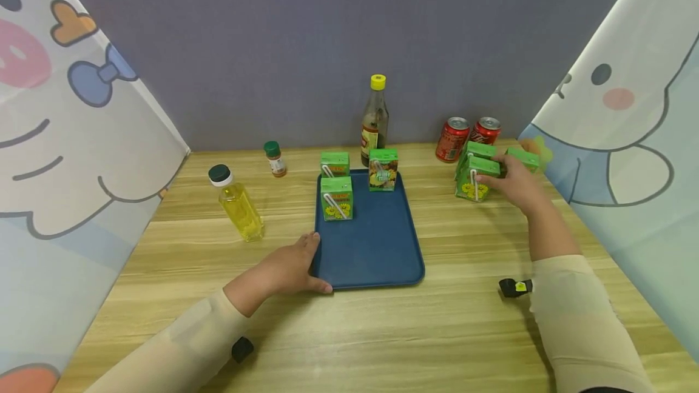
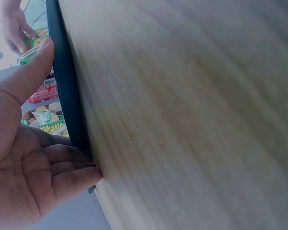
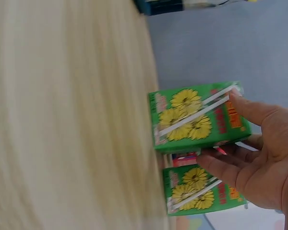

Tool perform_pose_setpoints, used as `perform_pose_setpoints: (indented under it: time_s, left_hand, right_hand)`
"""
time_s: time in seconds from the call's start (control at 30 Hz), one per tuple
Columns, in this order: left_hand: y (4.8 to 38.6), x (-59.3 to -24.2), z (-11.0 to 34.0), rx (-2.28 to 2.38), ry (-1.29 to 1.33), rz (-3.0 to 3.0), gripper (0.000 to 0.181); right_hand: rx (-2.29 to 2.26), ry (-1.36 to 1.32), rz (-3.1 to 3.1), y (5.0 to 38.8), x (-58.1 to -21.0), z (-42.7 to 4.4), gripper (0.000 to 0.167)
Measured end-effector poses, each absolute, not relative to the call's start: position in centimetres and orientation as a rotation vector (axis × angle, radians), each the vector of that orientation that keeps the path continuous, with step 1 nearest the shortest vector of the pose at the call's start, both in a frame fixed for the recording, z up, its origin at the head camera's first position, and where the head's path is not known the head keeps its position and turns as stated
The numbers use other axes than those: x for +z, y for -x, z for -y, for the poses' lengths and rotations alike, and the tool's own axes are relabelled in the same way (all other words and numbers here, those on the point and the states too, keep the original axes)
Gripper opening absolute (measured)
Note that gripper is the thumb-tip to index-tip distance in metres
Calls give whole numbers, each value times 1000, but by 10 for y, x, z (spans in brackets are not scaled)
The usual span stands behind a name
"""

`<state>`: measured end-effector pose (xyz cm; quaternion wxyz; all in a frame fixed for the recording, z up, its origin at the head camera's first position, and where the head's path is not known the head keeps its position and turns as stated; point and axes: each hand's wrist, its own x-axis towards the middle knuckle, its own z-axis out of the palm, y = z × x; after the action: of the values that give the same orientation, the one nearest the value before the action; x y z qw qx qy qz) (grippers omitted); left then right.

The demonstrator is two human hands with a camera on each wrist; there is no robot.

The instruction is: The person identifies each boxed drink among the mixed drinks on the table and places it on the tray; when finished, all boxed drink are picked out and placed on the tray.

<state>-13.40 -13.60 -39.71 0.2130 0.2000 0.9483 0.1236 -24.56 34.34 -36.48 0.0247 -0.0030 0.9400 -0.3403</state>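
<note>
My left hand point(image 1: 292, 265) rests against the near-left corner of a blue tray point(image 1: 377, 247), thumb by the front edge and fingers along the left side. In the left wrist view its fingertips touch the table beside the tray rim point(image 2: 69, 91). Three green drink cartons point(image 1: 337, 199) with straws stand on the tray's far part. At the right, my right hand point(image 1: 519, 184) grips a green drink carton point(image 3: 199, 115) near its top, thumb on the straw side. This carton stands upright on the table. Two similar cartons are close by, one behind it and another point(image 3: 201, 189) to its right.
Two red cans point(image 1: 452, 139) stand behind the right-hand cartons. A yellow-capped bottle point(image 1: 375, 123) is just behind the tray. To the left are an oil bottle point(image 1: 240, 208) and a small green-capped jar point(image 1: 275, 159). A grey wall point(image 1: 273, 47) and printed side panels enclose the wooden table.
</note>
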Motion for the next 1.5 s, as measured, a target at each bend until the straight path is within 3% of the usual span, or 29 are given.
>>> perform_pose_setpoints:
  time_s: [0.37,0.7,0.87,1.13,1.5]
  left_hand:
    - [134,-398,136,323,-554,-2627,116]
    - [134,-399,137,305,-556,-2629,116]
    - [134,-399,136,302,-555,-2626,116]
    - [134,-398,136,316,-550,-2633,116]
    - [133,-394,135,323,-562,-2630,115]
  right_hand:
    - [-1018,41,-2859,253,-383,-351,90]
    - [-1008,77,-2908,253,-376,-335,84]
    - [-1043,138,-2926,250,-365,-315,86]
    - [-1078,299,-2896,243,-347,-266,72]
    - [-1106,500,-2799,243,-359,-204,63]
